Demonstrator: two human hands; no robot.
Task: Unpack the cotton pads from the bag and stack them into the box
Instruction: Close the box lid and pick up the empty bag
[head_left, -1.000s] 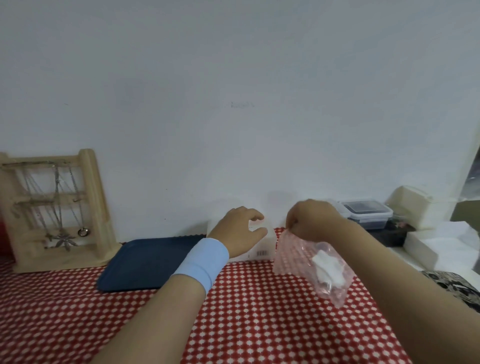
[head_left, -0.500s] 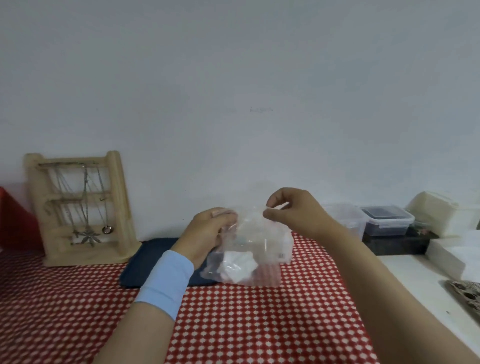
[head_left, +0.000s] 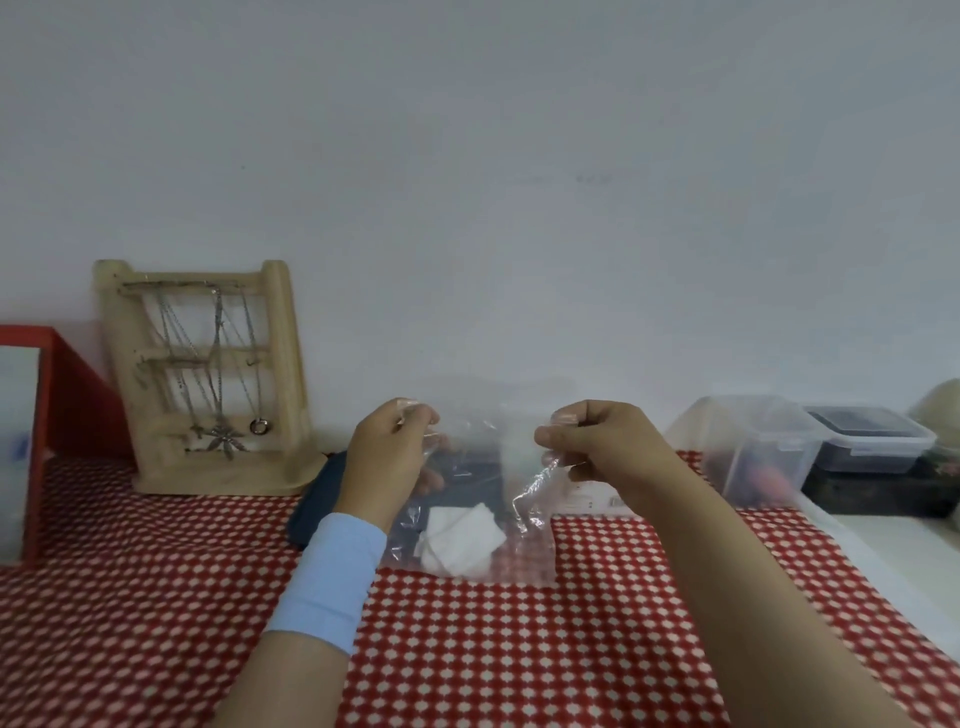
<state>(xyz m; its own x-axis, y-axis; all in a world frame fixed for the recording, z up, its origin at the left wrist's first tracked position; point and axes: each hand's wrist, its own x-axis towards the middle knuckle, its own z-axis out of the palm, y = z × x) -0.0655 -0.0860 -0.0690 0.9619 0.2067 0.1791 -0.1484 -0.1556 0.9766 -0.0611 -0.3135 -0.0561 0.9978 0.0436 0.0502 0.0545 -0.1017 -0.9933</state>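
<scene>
Both my hands hold a clear, crinkled plastic bag (head_left: 483, 483) above the red-and-white checked tablecloth (head_left: 519, 649). My left hand (head_left: 387, 457), a light-blue fabric wristband (head_left: 330, 577) on its wrist, pinches the bag's upper left corner between thumb and forefinger. My right hand (head_left: 602, 447) pinches the upper right corner the same way, with the other fingers curled beneath. The hands are apart, and the film hangs spread between them. A small bunch of white square cotton pads (head_left: 460, 540) lies at the bottom of the bag, toward its left side. The bag's lower edge is at or just above the cloth. Behind the bag, blurred and partly seen through the film, is what appears to be a pale translucent box (head_left: 592, 496) with a printed label low on its front. It sits on the cloth just below my right hand, close to the plain white wall (head_left: 467, 182). A flat dark blue tray (head_left: 314, 501) lies on the cloth behind my left wrist. Left of it, against the wall, stands a light wooden jewellery rack (head_left: 208, 374) hung with thin chains, and a red open box (head_left: 72, 400) sits at the frame's left edge. On the right are a clear plastic tub (head_left: 753, 447) and, just beside it, a clear container with a dark lid (head_left: 867, 436).
</scene>
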